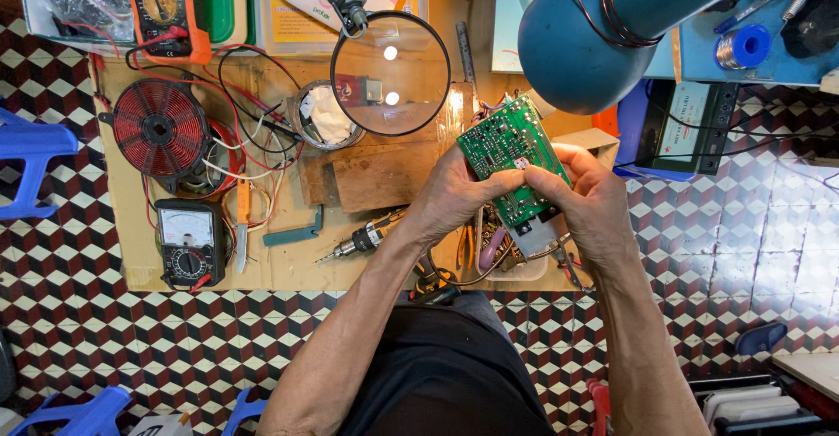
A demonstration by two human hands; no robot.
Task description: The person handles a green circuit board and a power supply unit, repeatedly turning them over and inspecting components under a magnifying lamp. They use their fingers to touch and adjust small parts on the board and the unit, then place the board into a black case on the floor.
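A green circuit board (509, 158) is held up over the low wooden work board (288, 266), tilted, with a grey metal part at its lower end. My left hand (452, 198) grips its left edge, thumb across the green face. My right hand (592, 198) holds its right side, thumb and fingertips pinching near the middle. Both hands are shut on the board. Under them lie pliers and small tools in a white tray (524, 268), partly hidden.
A round magnifier (391, 73) on a stand and a blue lamp head (584, 38) hang above. A red wire coil (161, 128), two multimeters (188, 242) (166, 8), a rotary tool (363, 239), a knife (242, 226) and a tin with cloth (325, 114) lie left. Patterned tile floor surrounds.
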